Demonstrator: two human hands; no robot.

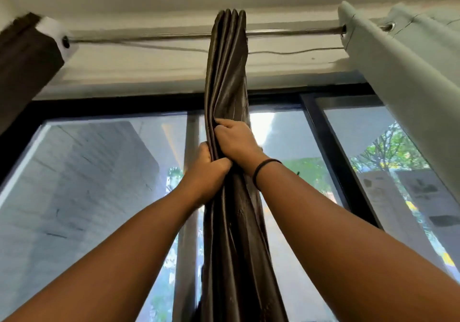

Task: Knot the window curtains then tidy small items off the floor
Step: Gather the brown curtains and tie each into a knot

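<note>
Below the curtain rod [174,36], at its middle, hangs the dark curtain [229,77] I am working on, gathered into one narrow column of folds in front of the window [99,172]. My right hand [235,138] grips the bundle with its fingers curled round the near folds; my left hand [207,169] is clamped on it just beneath, touching the right wrist, thumb and fingers wrapped across the cloth.

I judge the fabric smooth and shiny, so likely slippery: folds could slide out of a loose grip. It looks soft and limp, not stiff, and drapes freely below my hands, so it should bend into a knot easily, though the long hanging length may carry some weight. I would hold the whole bundle, not a single pleat, and take the free length lower down, well beneath the rod, to loop it. Pulling hard could strain the rod.

A pale curtain [398,72] hangs at the rod's right end, a brown one [22,72] at its left.
</note>
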